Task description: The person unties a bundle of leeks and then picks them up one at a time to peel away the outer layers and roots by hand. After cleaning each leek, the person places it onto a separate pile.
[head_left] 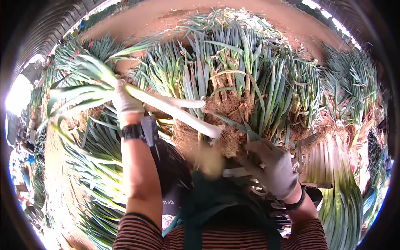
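Note:
My left hand [126, 100], in a pale glove, is closed around a couple of leeks [171, 109]. Their trimmed white ends point right and toward me, while the green leaves fan out to the left. My right hand [271, 166], gloved with darker fingertips, hovers at the right of my lap. Its fingers are bent and apart, with nothing clearly between them. Just left of it is a tan, motion-smeared thing [208, 161] whose kind I cannot make out. Beyond my right hand stand rooted, untrimmed leeks [271, 96], their brown roots [227, 110] toward me.
Cleaned leeks [333, 166] lie in a row at my right, white ends away from me. Another leek pile [100, 166] spreads along my left. More leek bundles [350, 87] stand at the far right. Brown soil [146, 16] stretches behind, with pale leaf scraps [250, 21] on it.

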